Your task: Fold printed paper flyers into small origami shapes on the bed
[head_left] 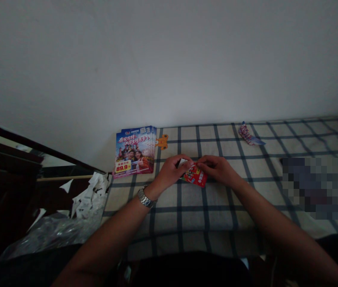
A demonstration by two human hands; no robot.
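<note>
Left hand: we find the left hand (171,172) resting on the bed (246,199), a metal watch (145,198) on its wrist; its grip is closed on the left edge of the red paper (197,175).
Right hand: the right hand (218,169) meets the left one at the middle; its grip is pinched shut on the top edge of the same paper.
Red paper: we note a small red printed sheet, folded or creased, lying low against the checked bedcover; it sits between the two hands, hanging just below and toward us from the fingertips, with its lower corner free.
Position of paper to grips: both grips hold its upper part; most of the sheet shows beneath the right hand's fingers.
Flyer stack (134,151): a pile of colourful flyers lies at the bed's far left corner against the wall (169,59), well apart from the hands.
Orange cutout (162,141): just beside the stack, to its right.
Folded piece (248,134): a small printed piece lies far right, near the wall.
Scraps (89,195): white paper scraps lie off the bed's left edge, above a clear plastic bag (52,233).
</note>
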